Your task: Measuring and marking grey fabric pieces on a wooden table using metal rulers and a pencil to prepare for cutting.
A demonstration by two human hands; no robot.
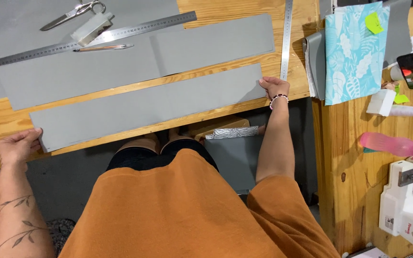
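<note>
On the wooden table (292, 28), both hands (15, 145) (274, 87) pinch a long, flat grey strip's (149, 107) ends.

Wooden worktop (225, 7) in view. Along its near edge lies a long grey strip (149, 107), ends almost at the near corners. Behind it, a wider grey strip (135, 59). On the grey sheet (20, 24) at the far left corner: scissors (75, 12), a long ruler (92, 39), a pen (103, 47), a white block (92, 27). A second ruler (287, 38) runs along the right edge.
</note>
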